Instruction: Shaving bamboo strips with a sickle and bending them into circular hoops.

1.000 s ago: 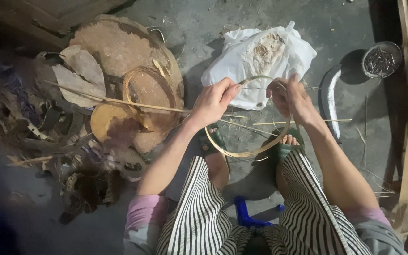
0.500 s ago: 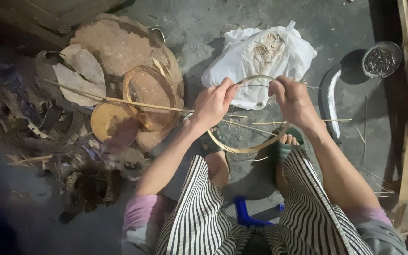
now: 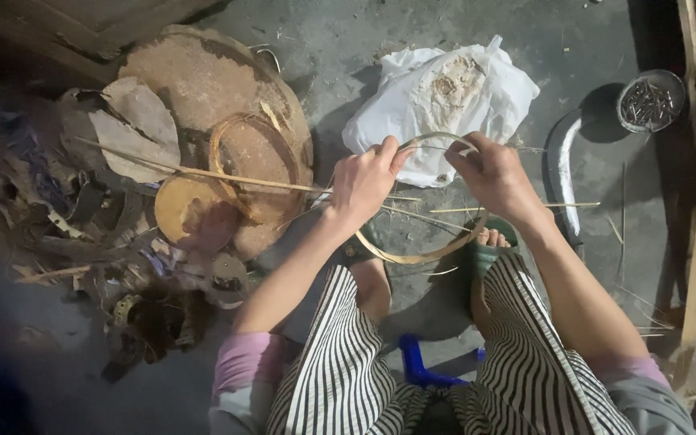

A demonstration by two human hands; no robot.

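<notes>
Grey concrete floor point(image 3: 348, 72) lies under a thin bamboo hoop point(image 3: 420, 256) held upright above the feet. Left hand point(image 3: 364, 179) pinches its rim at eleven o'clock, right hand point(image 3: 495, 173) at one o'clock, equally near; both grips are closed on the strip.

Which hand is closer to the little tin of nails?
Right. The right hand is left of the tin and a bit below it; the left hand is farther left, beyond the right hand.
</notes>
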